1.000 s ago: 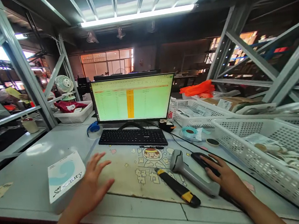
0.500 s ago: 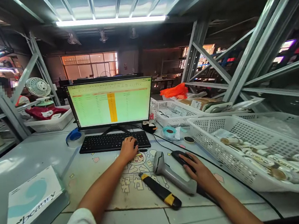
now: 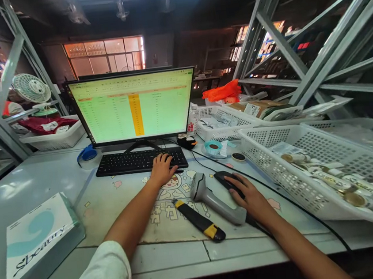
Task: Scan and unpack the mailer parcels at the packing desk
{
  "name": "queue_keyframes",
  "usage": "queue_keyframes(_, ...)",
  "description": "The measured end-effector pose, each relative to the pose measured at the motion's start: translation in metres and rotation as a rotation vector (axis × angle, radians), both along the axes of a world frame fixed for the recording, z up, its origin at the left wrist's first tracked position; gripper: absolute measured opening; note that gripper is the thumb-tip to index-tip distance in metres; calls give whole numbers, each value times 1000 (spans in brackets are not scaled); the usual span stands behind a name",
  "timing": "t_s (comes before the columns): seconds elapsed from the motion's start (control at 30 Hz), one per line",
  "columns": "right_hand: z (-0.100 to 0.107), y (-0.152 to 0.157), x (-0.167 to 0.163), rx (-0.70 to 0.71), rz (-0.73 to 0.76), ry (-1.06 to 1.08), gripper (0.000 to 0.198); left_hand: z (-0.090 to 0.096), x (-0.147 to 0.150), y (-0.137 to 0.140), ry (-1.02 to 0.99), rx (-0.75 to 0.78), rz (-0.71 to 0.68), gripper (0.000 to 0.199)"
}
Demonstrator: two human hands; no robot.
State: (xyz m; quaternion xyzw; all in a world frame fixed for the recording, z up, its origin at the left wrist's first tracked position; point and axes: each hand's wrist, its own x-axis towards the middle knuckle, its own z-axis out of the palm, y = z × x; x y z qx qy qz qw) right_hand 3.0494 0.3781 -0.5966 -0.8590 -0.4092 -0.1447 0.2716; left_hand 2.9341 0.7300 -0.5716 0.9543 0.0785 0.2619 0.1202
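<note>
The step in hand looks to be keyboard-and-mouse work: the left hand (image 3: pixel 163 169) lies palm down, fingers spread and partly bent, over the right end of the flat black keyboard (image 3: pixel 125 162), gripping nothing. The right hand (image 3: pixel 248 193) is loosely curved around the rounded dark mouse (image 3: pixel 223 178), to the right and near side of the keyboard. Further entry would call for light single-finger presses and a steady mouse. Nearer the person than the keyboard lie a smooth grey pistol-shaped scanner (image 3: pixel 218 202) and a black-and-yellow cutter (image 3: pixel 198 221), on a thin printed mat (image 3: pixel 107 214); left of it sits a crisp-edged carton (image 3: pixel 39 239), right of it a perforated white plastic basket (image 3: pixel 273 174).
</note>
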Motion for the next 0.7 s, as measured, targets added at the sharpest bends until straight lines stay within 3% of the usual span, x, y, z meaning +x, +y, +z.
queue_keyframes(0.33, -1, -1, 1, -9, 9, -33, 51, 6, -1, -8, 101, 32, -42, 51)
queue_keyframes(0.43, -1, -2, 2, -13, 17, -52, 50, 26, -17, -7, 63, 13, -16, 49)
queue_keyframes(0.5, -1, -3, 2, -22, 23, -54, 50, 55, -50, 6, 2, -24, 8, 52)
queue_keyframes(0.6, -2, -5, 5, -28, 39, -62, 52, 107, -149, 49, -79, -92, 14, 48)
queue_keyframes(0.63, -3, -6, 7, -32, 50, -63, 53, 119, -193, 66, -90, -126, 98, 49)
queue_keyframes(0.7, -6, -7, 12, -32, 83, -60, 54, 129, -286, 97, -104, -108, 488, 58)
